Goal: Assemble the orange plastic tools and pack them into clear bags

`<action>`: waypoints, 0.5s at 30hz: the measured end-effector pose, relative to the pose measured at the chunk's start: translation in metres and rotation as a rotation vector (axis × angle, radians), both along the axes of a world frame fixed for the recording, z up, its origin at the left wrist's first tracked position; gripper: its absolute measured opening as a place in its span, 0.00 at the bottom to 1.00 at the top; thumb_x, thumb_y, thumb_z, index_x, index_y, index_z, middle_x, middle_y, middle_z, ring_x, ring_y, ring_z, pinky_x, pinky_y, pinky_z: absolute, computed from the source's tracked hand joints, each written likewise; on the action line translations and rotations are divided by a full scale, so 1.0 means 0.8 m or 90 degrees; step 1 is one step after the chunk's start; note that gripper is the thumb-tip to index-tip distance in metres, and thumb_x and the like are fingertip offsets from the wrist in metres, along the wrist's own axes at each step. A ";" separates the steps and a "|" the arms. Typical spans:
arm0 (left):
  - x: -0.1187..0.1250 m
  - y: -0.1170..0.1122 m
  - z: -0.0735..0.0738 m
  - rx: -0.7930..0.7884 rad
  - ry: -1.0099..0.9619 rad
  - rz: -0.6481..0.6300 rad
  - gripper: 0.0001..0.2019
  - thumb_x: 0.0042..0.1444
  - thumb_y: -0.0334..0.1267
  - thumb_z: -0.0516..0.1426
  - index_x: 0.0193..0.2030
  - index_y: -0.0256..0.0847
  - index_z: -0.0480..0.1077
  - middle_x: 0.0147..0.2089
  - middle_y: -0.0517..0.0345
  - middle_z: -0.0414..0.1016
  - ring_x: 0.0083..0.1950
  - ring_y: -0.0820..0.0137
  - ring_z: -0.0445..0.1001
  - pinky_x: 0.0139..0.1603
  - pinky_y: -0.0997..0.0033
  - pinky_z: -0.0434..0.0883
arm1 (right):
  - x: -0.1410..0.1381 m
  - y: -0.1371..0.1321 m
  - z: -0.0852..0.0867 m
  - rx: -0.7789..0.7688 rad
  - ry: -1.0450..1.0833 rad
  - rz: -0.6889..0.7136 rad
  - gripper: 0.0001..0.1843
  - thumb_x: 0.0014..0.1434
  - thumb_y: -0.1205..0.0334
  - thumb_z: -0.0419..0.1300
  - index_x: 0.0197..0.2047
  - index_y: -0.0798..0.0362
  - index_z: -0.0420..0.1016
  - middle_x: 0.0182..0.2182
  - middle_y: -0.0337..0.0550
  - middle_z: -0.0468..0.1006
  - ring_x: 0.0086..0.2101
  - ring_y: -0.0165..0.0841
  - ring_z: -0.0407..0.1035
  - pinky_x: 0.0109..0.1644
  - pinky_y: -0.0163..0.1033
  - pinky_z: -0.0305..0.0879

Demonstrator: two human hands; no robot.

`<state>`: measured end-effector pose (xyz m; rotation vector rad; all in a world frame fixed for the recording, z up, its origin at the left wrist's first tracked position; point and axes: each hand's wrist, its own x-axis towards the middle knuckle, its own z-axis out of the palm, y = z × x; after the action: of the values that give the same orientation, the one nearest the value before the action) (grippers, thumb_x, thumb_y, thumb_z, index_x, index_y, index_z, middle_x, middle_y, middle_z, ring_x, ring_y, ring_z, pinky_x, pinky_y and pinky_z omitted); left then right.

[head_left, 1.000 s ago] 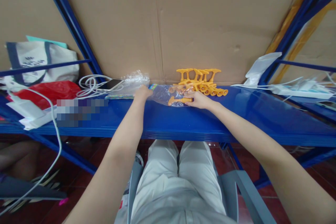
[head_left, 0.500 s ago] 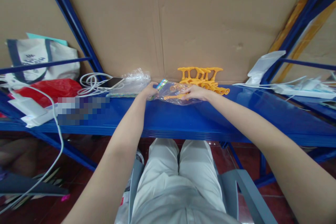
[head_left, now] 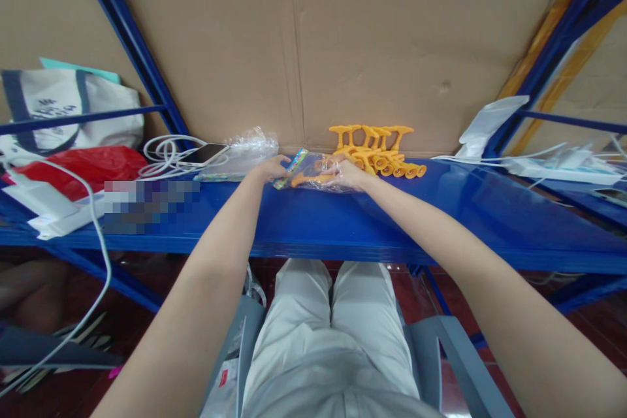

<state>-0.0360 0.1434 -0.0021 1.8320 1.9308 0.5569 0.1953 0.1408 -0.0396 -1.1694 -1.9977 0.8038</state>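
Note:
A clear plastic bag (head_left: 311,164) with a colourful printed strip lies on the blue shelf, with an orange plastic piece (head_left: 313,179) showing inside it. My left hand (head_left: 270,170) is at the printed strip, thumb and fingers closing on that edge. From the other side my right hand (head_left: 349,174) has its fingers curled round the orange piece's right end and the film; its fingertips are partly hidden. Just behind and right of that hand is a pile of orange plastic pieces (head_left: 386,160) with T-shaped handles and round cup-like ends.
More clear bags (head_left: 247,153) lie to the left beside a phone (head_left: 208,155) and a coiled white cable (head_left: 164,153). Further left are a red bag (head_left: 88,170) and a canvas tote (head_left: 93,108). Cardboard (head_left: 343,46) backs the shelf; blue posts (head_left: 132,32) frame it.
My right hand has moved slightly left with the orange piece and bag. The printed strip now stands out more beside my left hand, whose fingers have shifted a little.

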 end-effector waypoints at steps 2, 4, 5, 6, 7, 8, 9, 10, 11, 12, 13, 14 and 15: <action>-0.003 -0.001 0.000 -0.010 -0.001 -0.008 0.37 0.46 0.29 0.64 0.66 0.41 0.66 0.38 0.52 0.81 0.37 0.62 0.81 0.28 0.76 0.72 | -0.003 -0.003 0.000 0.002 -0.005 0.002 0.20 0.46 0.65 0.73 0.44 0.61 0.84 0.39 0.52 0.84 0.39 0.40 0.76 0.47 0.45 0.74; -0.004 -0.003 0.002 -0.019 -0.003 -0.015 0.37 0.45 0.30 0.65 0.66 0.41 0.67 0.38 0.52 0.82 0.38 0.63 0.81 0.28 0.77 0.72 | -0.008 -0.007 0.000 0.022 -0.019 0.011 0.19 0.50 0.67 0.71 0.47 0.62 0.84 0.40 0.53 0.84 0.39 0.40 0.76 0.47 0.44 0.73; -0.005 -0.005 0.003 -0.024 -0.002 -0.016 0.37 0.45 0.31 0.65 0.66 0.42 0.67 0.38 0.52 0.82 0.37 0.63 0.81 0.28 0.76 0.72 | -0.010 -0.008 0.001 0.040 -0.034 0.015 0.19 0.50 0.67 0.71 0.47 0.62 0.84 0.40 0.53 0.84 0.39 0.40 0.76 0.47 0.43 0.72; -0.005 -0.006 0.005 -0.027 -0.001 -0.015 0.37 0.45 0.32 0.65 0.65 0.43 0.68 0.38 0.53 0.82 0.37 0.63 0.81 0.28 0.76 0.72 | -0.013 -0.009 0.001 0.061 -0.054 0.020 0.18 0.51 0.67 0.70 0.46 0.62 0.84 0.39 0.53 0.84 0.38 0.40 0.76 0.46 0.43 0.72; -0.006 -0.006 0.006 -0.029 0.000 -0.013 0.36 0.45 0.32 0.65 0.65 0.43 0.69 0.37 0.54 0.81 0.36 0.64 0.81 0.28 0.76 0.71 | -0.015 -0.010 0.003 0.082 -0.075 0.025 0.17 0.52 0.66 0.70 0.45 0.62 0.85 0.37 0.52 0.85 0.38 0.39 0.76 0.45 0.42 0.71; -0.007 -0.006 0.007 -0.031 0.002 -0.013 0.36 0.45 0.32 0.65 0.64 0.44 0.69 0.36 0.54 0.81 0.34 0.64 0.80 0.27 0.76 0.70 | -0.018 -0.010 0.004 0.101 -0.092 0.032 0.15 0.53 0.64 0.69 0.44 0.61 0.85 0.35 0.50 0.85 0.37 0.39 0.76 0.44 0.41 0.70; -0.008 -0.005 0.008 -0.032 0.005 -0.015 0.35 0.45 0.32 0.64 0.65 0.44 0.69 0.35 0.54 0.81 0.33 0.65 0.79 0.26 0.76 0.69 | -0.020 -0.010 0.006 0.118 -0.104 0.042 0.14 0.54 0.62 0.69 0.42 0.61 0.86 0.34 0.48 0.85 0.37 0.39 0.75 0.42 0.40 0.69; -0.009 -0.004 0.009 -0.032 0.011 -0.017 0.35 0.46 0.31 0.64 0.65 0.44 0.69 0.34 0.55 0.80 0.31 0.65 0.79 0.25 0.76 0.68 | -0.021 -0.011 0.008 0.130 -0.111 0.053 0.13 0.55 0.61 0.68 0.41 0.60 0.86 0.33 0.47 0.84 0.36 0.38 0.75 0.41 0.39 0.68; -0.011 -0.003 0.009 -0.032 0.017 -0.019 0.35 0.46 0.32 0.64 0.65 0.44 0.69 0.32 0.55 0.79 0.30 0.66 0.78 0.24 0.76 0.67 | -0.023 -0.011 0.010 0.139 -0.114 0.063 0.13 0.56 0.60 0.68 0.40 0.60 0.86 0.33 0.46 0.84 0.37 0.38 0.75 0.41 0.38 0.67; -0.013 -0.001 0.009 -0.032 0.025 -0.020 0.35 0.46 0.33 0.64 0.65 0.44 0.69 0.31 0.56 0.78 0.29 0.66 0.77 0.23 0.76 0.66 | -0.023 -0.012 0.012 0.148 -0.114 0.072 0.13 0.57 0.60 0.67 0.41 0.60 0.86 0.35 0.47 0.84 0.37 0.37 0.75 0.41 0.38 0.66; -0.015 0.000 0.009 -0.032 0.032 -0.019 0.35 0.46 0.34 0.64 0.64 0.45 0.70 0.29 0.57 0.77 0.28 0.67 0.77 0.23 0.76 0.66 | -0.024 -0.013 0.013 0.153 -0.112 0.079 0.13 0.57 0.60 0.67 0.41 0.61 0.86 0.36 0.48 0.84 0.37 0.37 0.74 0.41 0.37 0.66; -0.017 0.001 0.009 -0.032 0.037 -0.016 0.34 0.46 0.35 0.65 0.64 0.45 0.70 0.28 0.57 0.76 0.27 0.67 0.76 0.23 0.75 0.66 | -0.024 -0.013 0.014 0.155 -0.108 0.084 0.14 0.58 0.61 0.67 0.43 0.63 0.85 0.37 0.49 0.84 0.37 0.36 0.74 0.42 0.37 0.65; -0.018 0.001 0.009 -0.035 0.039 -0.013 0.34 0.46 0.37 0.66 0.64 0.45 0.71 0.28 0.57 0.76 0.27 0.66 0.76 0.23 0.75 0.66 | -0.024 -0.014 0.014 0.152 -0.101 0.090 0.15 0.58 0.61 0.67 0.44 0.64 0.85 0.38 0.50 0.84 0.37 0.36 0.74 0.42 0.37 0.65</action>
<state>-0.0505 0.1440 0.0051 1.8536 1.9446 0.4412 0.1763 0.1299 -0.0284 -0.9883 -2.2555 0.5340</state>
